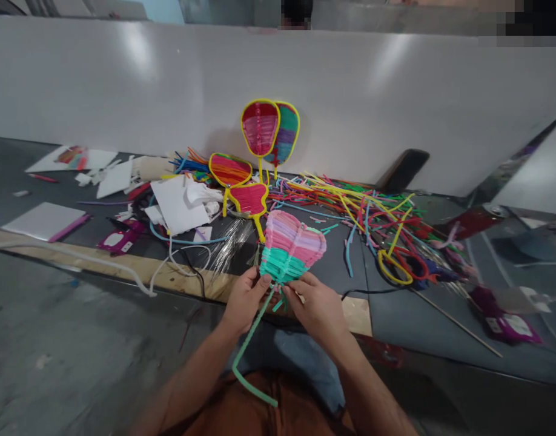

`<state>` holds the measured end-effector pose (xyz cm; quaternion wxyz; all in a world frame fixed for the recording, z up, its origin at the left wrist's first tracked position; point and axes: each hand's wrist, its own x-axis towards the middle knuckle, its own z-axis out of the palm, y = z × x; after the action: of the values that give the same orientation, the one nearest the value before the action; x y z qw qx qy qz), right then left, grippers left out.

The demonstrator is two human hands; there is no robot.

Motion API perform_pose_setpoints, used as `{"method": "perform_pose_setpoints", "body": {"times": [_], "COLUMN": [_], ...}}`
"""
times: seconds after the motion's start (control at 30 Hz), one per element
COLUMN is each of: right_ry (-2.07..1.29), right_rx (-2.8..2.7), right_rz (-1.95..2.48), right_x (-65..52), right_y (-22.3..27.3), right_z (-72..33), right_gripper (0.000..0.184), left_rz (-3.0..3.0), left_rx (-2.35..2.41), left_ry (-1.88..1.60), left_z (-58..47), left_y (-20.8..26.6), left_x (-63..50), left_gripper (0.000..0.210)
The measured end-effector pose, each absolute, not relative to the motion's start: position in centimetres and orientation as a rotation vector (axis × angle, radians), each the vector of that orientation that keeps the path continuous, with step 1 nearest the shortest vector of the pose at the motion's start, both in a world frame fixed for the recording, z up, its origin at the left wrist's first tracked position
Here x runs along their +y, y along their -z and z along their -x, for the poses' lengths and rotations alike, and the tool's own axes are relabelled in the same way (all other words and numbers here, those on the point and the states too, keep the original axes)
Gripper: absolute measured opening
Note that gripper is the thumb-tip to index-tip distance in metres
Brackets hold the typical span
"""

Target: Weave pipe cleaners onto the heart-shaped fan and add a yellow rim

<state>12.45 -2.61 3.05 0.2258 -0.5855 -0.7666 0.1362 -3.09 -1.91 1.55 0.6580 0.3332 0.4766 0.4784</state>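
Observation:
A heart-shaped fan of pipe cleaners [292, 245], pink and lilac above and teal below, is held up over the table's front edge. My left hand [248, 297] pinches its lower left side, thumb on the front. On the lower right side, my right hand [314, 300] grips it between thumb and fingers. A long green pipe cleaner [247, 342] hangs from the fan's base and bends toward my body. Short teal ends poke out below the base, between the hands. Just behind stands a smaller yellow-edged pink fan [249, 198].
Two yellow-rimmed fans [260, 127] stand against the white partition [169, 85]. Loose pipe cleaners [332, 192] spread across the table to the right, near a dark phone [405, 169]. Papers [180, 203], a white cable [87, 257] and purple packets [122, 236] lie leftward.

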Motion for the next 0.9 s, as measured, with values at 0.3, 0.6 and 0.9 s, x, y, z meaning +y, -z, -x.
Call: {"method": "perform_pose_setpoints", "body": {"times": [0.3, 0.6, 0.9], "right_ry": [-0.622, -0.881, -0.869], "right_rx": [-1.9, -1.585, -1.642], "right_rz": [1.662, 1.457, 1.426], "right_x": [-2.8, -3.3, -3.1], "right_y": [-2.0, -1.5, -2.4], "right_z": [-11.7, -11.5, -11.9], "right_gripper": [0.011, 0.018, 0.012], "left_rz": [-0.916, -1.167, -1.156], "left_rx": [1.14, 1.248, 1.278], "left_ry": [-1.02, -1.045, -1.146], "left_z": [2.9, 2.6, 2.2], "left_y": [-2.1, -1.4, -0.8], "left_x": [-2.3, -2.7, -3.0], "left_gripper": [0.036, 0.023, 0.027]}}
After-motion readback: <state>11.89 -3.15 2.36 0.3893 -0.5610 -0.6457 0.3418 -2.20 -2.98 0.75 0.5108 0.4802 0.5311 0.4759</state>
